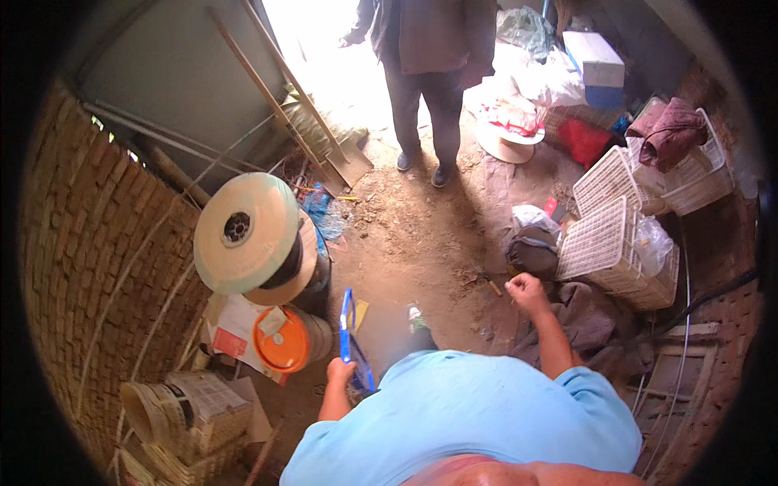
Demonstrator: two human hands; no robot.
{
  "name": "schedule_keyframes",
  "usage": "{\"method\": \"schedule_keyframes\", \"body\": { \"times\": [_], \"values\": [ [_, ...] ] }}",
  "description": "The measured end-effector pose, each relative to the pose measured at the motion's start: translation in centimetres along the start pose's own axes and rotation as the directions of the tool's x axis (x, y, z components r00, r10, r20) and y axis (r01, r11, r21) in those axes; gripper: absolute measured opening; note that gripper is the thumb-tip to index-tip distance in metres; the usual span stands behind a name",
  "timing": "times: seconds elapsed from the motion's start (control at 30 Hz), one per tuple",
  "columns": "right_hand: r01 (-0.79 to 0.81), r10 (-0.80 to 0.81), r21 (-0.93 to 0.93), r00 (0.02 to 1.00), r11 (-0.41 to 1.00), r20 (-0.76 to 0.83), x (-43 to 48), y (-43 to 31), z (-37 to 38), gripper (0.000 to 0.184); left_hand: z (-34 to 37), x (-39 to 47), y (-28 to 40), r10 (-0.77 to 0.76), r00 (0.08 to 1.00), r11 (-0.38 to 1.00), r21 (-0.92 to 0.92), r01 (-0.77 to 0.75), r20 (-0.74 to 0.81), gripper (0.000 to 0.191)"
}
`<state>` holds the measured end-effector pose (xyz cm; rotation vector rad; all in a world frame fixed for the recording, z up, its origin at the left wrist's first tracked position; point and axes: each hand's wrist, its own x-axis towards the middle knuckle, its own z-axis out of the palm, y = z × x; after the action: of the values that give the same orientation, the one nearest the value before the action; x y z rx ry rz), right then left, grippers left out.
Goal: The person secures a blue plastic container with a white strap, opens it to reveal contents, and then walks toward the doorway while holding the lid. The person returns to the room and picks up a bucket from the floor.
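Observation:
At my left side, my left hand (pixel 340 369) grips the edge of a blue-rimmed plastic thing (pixel 345 331), seen nearly edge-on, so its full shape is unclear. Just left of it stands a pail with an orange lid (pixel 281 341). My right hand (pixel 527 293) is held out to the right with curled fingers; whether anything small is in them is not clear. Near its fingertips, a tool with a wooden handle (pixel 495 287) appears on the dirt floor. A dark rumpled cloth (pixel 583 322) lies beside my right forearm.
A person (pixel 425 79) stands in the bright doorway ahead. Large spools (pixel 255 261) are stacked left, with wooden-handled shovels (pixel 349 161) behind. White plastic crates (pixel 598 249) pile up at right, near a dark bundle (pixel 532 249). A brick wall (pixel 103 243) bounds the left.

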<state>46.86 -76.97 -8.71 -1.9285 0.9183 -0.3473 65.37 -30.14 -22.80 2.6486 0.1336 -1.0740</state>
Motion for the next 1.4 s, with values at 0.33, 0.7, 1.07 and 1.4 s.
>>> {"method": "schedule_keyframes", "body": {
  "times": [0.33,0.7,1.07,1.4],
  "values": [
    [0.011,-0.012,-0.007,0.998,1.0,-0.068,16.5,-8.0,3.0,0.024,-10.7,9.7,17.5,0.268,0.912,0.916,-0.211,-0.341,-0.31,0.026],
    [0.158,-0.151,0.173,0.987,0.972,-0.052,39.0,-9.7,5.8,0.012,-23.1,19.7,37.3,0.298,0.832,0.672,-0.516,-0.531,-0.469,0.019],
    [0.119,-0.215,0.237,0.873,0.964,0.438,56.2,-16.7,12.3,0.007,-31.9,30.7,51.2,0.306,0.788,0.805,-0.297,-0.514,-0.534,0.026],
    [0.108,0.01,-0.292,0.926,0.95,0.376,73.1,-16.1,14.8,0.017,-42.8,42.6,64.9,0.422,0.746,0.784,-0.206,-0.586,-0.516,0.022]
  ]
}}
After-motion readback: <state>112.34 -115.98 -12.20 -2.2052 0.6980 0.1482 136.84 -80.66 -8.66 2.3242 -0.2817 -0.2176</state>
